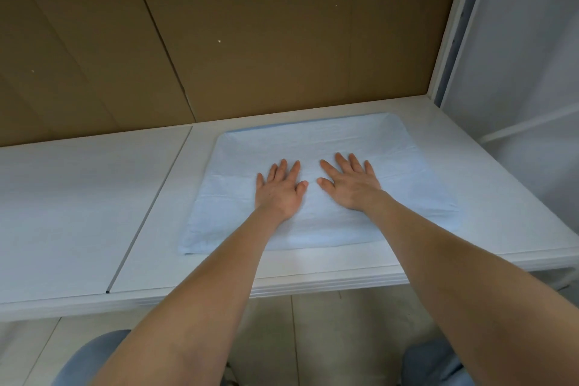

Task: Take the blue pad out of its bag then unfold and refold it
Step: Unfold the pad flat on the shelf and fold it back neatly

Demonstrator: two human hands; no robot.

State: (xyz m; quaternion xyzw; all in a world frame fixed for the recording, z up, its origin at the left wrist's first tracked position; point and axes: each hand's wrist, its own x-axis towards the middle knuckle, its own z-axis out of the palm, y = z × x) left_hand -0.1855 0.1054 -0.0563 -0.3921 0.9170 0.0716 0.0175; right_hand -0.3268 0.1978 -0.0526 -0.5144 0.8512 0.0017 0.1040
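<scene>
The pale blue pad (404,166) lies flat on the white table (78,213), spread as a large rectangle on the right half. My left hand (279,189) rests palm down on the pad's middle, fingers apart. My right hand (349,183) lies palm down just beside it, also with fingers spread. Both hands press on the pad and hold nothing. No bag is in view.
A brown cardboard wall (250,41) stands right behind the table. A white frame and translucent sheet (517,72) close off the right side. A seam (150,213) splits the tabletop left of the pad. My knees in blue trousers (91,360) show below the front edge.
</scene>
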